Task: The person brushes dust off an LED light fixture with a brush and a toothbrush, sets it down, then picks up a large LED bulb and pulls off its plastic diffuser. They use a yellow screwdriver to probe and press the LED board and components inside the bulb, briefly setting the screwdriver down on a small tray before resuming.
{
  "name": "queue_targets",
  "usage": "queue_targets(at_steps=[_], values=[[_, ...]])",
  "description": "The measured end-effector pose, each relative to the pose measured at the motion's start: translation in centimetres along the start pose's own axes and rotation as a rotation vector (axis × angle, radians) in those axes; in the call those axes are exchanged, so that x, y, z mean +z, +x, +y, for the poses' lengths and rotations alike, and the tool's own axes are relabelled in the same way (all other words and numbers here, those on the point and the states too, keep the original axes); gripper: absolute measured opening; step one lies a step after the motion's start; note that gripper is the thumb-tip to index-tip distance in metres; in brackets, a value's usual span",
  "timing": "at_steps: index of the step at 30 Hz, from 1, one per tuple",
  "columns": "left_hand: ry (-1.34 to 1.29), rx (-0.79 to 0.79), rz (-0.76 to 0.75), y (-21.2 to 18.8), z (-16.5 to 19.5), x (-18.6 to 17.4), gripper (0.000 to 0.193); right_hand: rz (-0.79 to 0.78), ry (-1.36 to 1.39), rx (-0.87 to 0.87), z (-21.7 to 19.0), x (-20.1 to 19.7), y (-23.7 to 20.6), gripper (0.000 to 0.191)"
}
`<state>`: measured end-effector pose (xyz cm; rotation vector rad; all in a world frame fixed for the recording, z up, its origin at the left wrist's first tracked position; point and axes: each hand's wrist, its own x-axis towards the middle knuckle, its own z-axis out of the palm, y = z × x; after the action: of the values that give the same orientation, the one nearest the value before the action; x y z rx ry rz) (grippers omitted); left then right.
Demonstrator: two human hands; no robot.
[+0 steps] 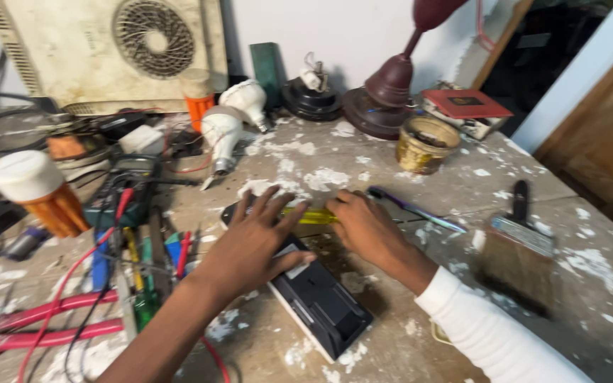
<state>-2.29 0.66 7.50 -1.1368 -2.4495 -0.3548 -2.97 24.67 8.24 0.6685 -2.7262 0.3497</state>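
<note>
The left hand [257, 237] is pressing spread, flat fingers on the black device [313, 294], which is lying under them, its long axis running toward the viewer. Just beyond, the right hand [367, 225] is gripping the yellow-handled screwdriver [311, 215] (tip hidden), across the paint-spattered counter [590, 262].

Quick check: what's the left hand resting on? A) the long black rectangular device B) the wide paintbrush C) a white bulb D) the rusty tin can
A: the left hand lies flat, fingers spread, on the long black rectangular device on the paint-spattered table, while the wide paintbrush, rusty tin can and white bulb lie apart from it.
</note>
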Motion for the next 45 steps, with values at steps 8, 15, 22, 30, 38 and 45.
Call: queue_targets(at_steps=[8,15,22,30,38,45], values=[[-0.206,-0.072,-0.134,3.4,-1.5,3.0,0.051,-0.056,-0.081,-0.027,-0.3,-0.7,0.5,0.03],[-0.227,-0.019,0.069,3.7,-3.1,6.7,0.025,0.206,0.227,-0.554,-9.3,-2.7,-1.3,0.043],[-0.254,0.053,0.18,2.7,-4.8,10.4,0.031,0.212,-0.163,-0.744,-13.2,-0.7,-0.7,0.077],[-0.219,-0.07,-0.02,3.4,-4.3,6.7,0.032,0.338,-0.29,-0.583,-10.5,-0.1,0.3,0.069],[-0.153,-0.293,-0.218,1.4,-3.8,-0.5,0.048,-0.136,-0.132,-0.018,0.9,-6.1,0.2,0.043],[-0.231,-0.155,-0.467,0.2,-3.7,-4.1,0.12,-0.135,0.0,-0.054,1.2,-2.5,-1.7,0.056]])
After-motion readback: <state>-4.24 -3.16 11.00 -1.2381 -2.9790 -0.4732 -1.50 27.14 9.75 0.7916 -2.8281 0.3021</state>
